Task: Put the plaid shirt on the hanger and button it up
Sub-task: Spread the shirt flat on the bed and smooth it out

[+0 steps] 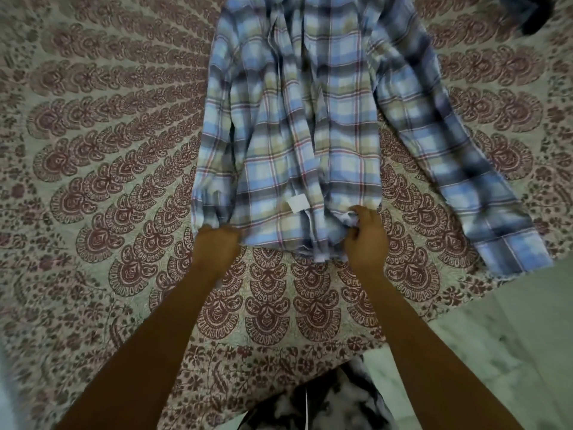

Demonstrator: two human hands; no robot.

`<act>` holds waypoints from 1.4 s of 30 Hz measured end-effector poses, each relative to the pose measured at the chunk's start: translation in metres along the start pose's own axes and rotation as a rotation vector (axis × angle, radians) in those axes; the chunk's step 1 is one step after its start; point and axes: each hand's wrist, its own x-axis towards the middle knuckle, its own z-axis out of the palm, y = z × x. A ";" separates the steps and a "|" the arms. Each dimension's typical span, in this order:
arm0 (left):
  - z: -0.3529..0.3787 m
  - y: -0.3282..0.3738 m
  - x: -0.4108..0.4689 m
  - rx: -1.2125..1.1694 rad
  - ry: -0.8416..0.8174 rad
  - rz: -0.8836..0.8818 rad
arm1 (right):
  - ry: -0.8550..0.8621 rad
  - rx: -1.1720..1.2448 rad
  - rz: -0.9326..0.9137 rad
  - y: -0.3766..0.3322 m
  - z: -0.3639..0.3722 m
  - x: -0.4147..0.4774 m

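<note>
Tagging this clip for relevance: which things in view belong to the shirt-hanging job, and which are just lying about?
Job: plaid shirt; left hand and right hand, each gripping its near edge.
Lying about: patterned bedspread under the shirt; dark object at top right, too blurred to identify.

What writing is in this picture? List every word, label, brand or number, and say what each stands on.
No text can be read anywhere in this view.
White tag on the plaid shirt, near its lower edge: too small and blurred to show any print.
Bedspread: printed pattern only, no letters or numbers.
</note>
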 end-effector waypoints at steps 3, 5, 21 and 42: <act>-0.003 -0.017 -0.004 0.117 0.042 0.036 | 0.136 -0.159 -0.003 0.001 -0.021 0.000; -0.009 -0.010 -0.009 0.193 -0.012 0.099 | 0.163 -0.197 0.051 0.001 -0.028 -0.004; 0.036 0.024 -0.012 -0.186 -0.095 -0.105 | -0.453 -0.415 -0.507 -0.035 0.041 -0.043; 0.057 -0.064 -0.045 -0.413 0.194 0.077 | -0.326 0.358 0.624 0.008 0.036 -0.054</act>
